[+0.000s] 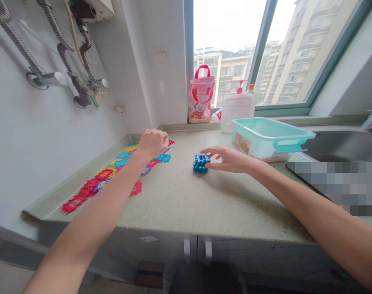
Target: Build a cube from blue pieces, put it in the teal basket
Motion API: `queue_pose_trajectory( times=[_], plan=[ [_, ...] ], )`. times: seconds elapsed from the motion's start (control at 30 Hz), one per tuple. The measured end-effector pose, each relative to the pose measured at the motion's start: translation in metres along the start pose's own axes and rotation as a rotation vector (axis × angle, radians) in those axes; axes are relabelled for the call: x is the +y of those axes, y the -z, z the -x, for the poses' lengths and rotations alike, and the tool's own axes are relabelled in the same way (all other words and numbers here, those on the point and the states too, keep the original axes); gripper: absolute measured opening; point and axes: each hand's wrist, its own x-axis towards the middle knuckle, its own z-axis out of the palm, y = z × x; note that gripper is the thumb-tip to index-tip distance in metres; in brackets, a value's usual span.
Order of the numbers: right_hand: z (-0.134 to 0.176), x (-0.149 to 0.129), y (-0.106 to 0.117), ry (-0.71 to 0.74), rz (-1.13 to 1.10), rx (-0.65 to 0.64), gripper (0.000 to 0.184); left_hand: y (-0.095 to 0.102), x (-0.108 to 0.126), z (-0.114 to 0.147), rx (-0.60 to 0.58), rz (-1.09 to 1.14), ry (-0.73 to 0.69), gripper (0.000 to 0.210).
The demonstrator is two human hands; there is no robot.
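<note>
A small blue cube [201,163], put together from interlocking plastic tiles, rests on the countertop. Curved about its right side, my right hand [227,158] has the thumb on the near side and the fingers at the top edge. My left hand [153,143] is over the far end of the loose tiles, its fingers curled in; whatever it may hold is hidden. Beneath and beside my left arm lie red tiles [88,187], a purple tile [101,185], yellow tiles and light blue tiles [123,156]. A blue tile [163,157] lies just below the left hand.
A mint green plastic bin [273,141] stands behind my right forearm, left of the metal sink [341,145]. At the window are a pink and red bag [201,100] and a clear jug with a pump [237,110]. Pipes run along the left wall.
</note>
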Motion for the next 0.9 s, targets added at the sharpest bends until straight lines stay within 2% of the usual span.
queue_pose_trajectory(
  times=[0.1, 0.2, 0.27, 0.43, 0.53, 0.6, 0.7, 0.77, 0.9],
  plan=[
    [-0.001, -0.001, -0.001, -0.033, -0.019, -0.011, 0.045, -0.004, 0.004, 0.003, -0.198, -0.009, -0.061, 0.032],
    [-0.002, -0.002, -0.001, -0.050, -0.048, -0.002, 0.045, -0.006, -0.002, 0.005, -0.444, 0.020, -0.094, 0.038],
    [-0.002, -0.002, -0.001, -0.052, -0.093, 0.025, 0.047, -0.008, -0.008, 0.006, -0.493, 0.066, -0.105, 0.040],
    [-0.005, 0.001, 0.000, -0.063, -0.207, 0.184, 0.053, -0.020, -0.012, 0.004, -0.418, 0.256, -0.238, 0.029],
    [-0.005, 0.007, 0.004, -0.094, -0.176, 0.320, 0.054, -0.033, 0.000, 0.004, -0.434, 0.408, -0.330, 0.028],
    [-0.004, 0.014, 0.006, -0.133, -0.096, 0.368, 0.050, -0.040, 0.011, 0.005, -0.430, 0.475, -0.344, 0.032],
    [-0.003, 0.023, 0.005, -0.199, 0.035, 0.381, 0.039, -0.044, 0.026, 0.007, -0.384, 0.631, -0.277, 0.040],
    [-0.004, 0.029, -0.001, -0.254, 0.082, 0.370, 0.036, -0.042, 0.030, 0.006, -0.311, 0.728, -0.218, 0.041],
    [-0.014, 0.042, -0.019, -0.364, 0.182, 0.306, 0.037, -0.039, 0.028, 0.004, -0.157, 0.628, -0.181, 0.036]
  ],
)
